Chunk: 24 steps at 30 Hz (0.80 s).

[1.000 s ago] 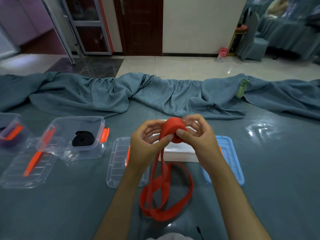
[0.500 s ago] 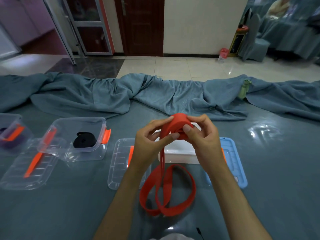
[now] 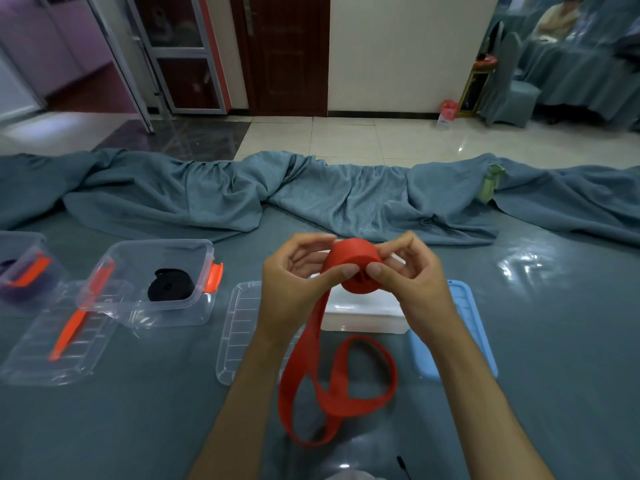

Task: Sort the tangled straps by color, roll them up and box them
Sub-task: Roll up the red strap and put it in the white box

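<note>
Both hands, left hand and right hand, are pinching the half-rolled red fabric strap, its loose tail looping on the grey-blue table.

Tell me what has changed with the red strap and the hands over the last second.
Both hands, left hand and right hand, keep winding the red strap; the roll has grown a little fatter, and the loose loops on the table have shifted slightly as strap is drawn up. Neither hand let go. The clear box with the black roll, the lids and the white box stayed put.
</note>
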Each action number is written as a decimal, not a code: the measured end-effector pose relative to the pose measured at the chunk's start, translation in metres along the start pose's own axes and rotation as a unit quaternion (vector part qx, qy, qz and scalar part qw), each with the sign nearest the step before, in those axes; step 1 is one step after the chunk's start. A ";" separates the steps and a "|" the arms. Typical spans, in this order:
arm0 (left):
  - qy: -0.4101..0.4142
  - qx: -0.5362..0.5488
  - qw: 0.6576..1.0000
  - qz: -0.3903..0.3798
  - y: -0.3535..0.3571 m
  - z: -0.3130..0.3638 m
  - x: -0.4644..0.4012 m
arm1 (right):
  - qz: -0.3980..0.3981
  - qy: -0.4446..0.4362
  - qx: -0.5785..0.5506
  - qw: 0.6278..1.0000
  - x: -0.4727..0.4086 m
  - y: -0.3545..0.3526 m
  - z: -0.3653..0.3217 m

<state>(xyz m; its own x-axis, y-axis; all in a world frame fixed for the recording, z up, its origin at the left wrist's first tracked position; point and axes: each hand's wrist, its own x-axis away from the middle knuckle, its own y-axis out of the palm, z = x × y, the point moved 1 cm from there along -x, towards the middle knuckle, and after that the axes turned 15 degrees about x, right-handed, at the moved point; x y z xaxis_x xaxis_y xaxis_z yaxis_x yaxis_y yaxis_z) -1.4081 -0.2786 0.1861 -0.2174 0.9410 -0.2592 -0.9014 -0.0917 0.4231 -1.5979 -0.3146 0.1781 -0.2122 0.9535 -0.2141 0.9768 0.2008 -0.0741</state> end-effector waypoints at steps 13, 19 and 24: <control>-0.060 -0.008 0.998 -0.016 0.006 0.022 -0.003 | 0.016 -0.018 0.014 1.000 -0.001 -0.001 -0.017; -0.058 -0.036 0.997 -0.044 0.001 0.032 -0.009 | -0.015 -0.051 0.042 0.998 0.000 0.002 -0.018; -0.067 0.000 0.997 -0.038 0.010 0.026 0.000 | -0.012 -0.067 0.027 0.997 0.000 -0.003 -0.026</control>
<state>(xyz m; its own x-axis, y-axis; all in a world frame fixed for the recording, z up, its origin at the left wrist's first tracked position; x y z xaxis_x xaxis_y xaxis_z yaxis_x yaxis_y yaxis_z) -1.4074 -0.2714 0.2130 -0.0958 0.9804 -0.1721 -0.9134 -0.0178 0.4067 -1.5997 -0.3096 0.2032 -0.2405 0.9093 -0.3395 0.9694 0.2071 -0.1319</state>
